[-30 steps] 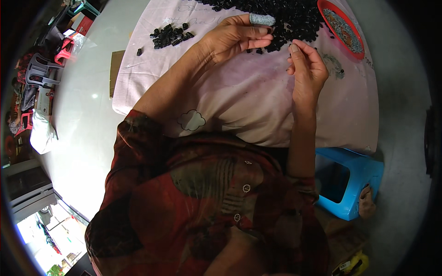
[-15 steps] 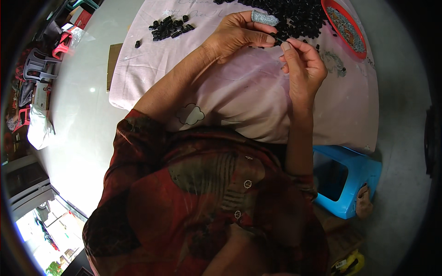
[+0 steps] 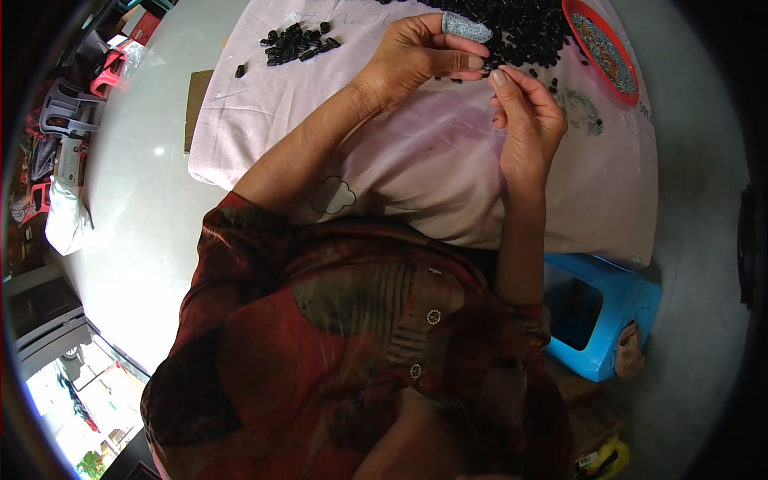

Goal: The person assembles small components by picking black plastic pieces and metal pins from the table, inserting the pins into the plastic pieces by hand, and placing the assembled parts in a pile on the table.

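Over the far part of the table, my left hand (image 3: 424, 60) pinches a small black part (image 3: 486, 70) between thumb and finger. A grey fabric wrap (image 3: 466, 29) covers one of its fingers. My right hand (image 3: 526, 112) meets it from the right, its thumb and forefinger pressed together at the part; whatever they grip is too small to make out. Just beyond both hands lies a large heap of small black cylindrical parts (image 3: 528, 36). A smaller pile of similar parts (image 3: 296, 44) sits to the left, with a single black piece (image 3: 240, 71) beside it.
A red oval tray (image 3: 632, 94) of small metal pieces stands at the far right. Near it lies a clump of thin, clear-looking material (image 3: 582, 110). Pink cloth (image 3: 400, 152) covers the table. A blue plastic stool (image 3: 596, 364) stands below its right edge.
Both hands stay together over the table, with only slight finger movement. The black piece between them now shows less than before.
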`<move>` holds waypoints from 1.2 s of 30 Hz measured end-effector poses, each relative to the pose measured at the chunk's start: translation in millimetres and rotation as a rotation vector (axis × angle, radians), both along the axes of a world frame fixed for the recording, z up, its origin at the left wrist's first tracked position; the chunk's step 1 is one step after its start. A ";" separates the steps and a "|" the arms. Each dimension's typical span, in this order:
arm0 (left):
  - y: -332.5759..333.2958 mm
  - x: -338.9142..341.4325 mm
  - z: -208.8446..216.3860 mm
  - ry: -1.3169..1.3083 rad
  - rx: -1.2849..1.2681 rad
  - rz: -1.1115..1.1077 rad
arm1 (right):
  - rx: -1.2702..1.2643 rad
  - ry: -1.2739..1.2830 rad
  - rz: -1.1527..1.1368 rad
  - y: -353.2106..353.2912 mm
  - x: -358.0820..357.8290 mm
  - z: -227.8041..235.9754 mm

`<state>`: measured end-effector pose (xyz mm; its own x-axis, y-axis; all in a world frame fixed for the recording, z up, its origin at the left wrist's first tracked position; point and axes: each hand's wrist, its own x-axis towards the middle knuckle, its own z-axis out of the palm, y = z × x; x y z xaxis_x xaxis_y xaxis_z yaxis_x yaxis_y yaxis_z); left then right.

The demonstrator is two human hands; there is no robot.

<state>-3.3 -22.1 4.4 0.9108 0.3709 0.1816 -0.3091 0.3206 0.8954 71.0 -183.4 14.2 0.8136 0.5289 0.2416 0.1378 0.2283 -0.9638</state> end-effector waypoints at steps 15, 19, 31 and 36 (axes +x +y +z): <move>3.7 -7.0 3.2 0.159 -0.148 -0.101 | 0.014 -0.275 -0.033 10.5 -1.8 -16.2; 5.3 -9.1 -0.6 0.208 0.049 -0.089 | -0.013 -0.367 -0.021 10.3 -3.0 -19.3; 2.9 -16.0 1.0 0.265 0.051 -0.144 | -0.091 -0.732 0.082 4.1 12.1 -20.2; 1.5 -19.7 4.7 0.273 -0.146 -0.224 | -0.125 -0.599 0.010 1.0 7.5 -9.9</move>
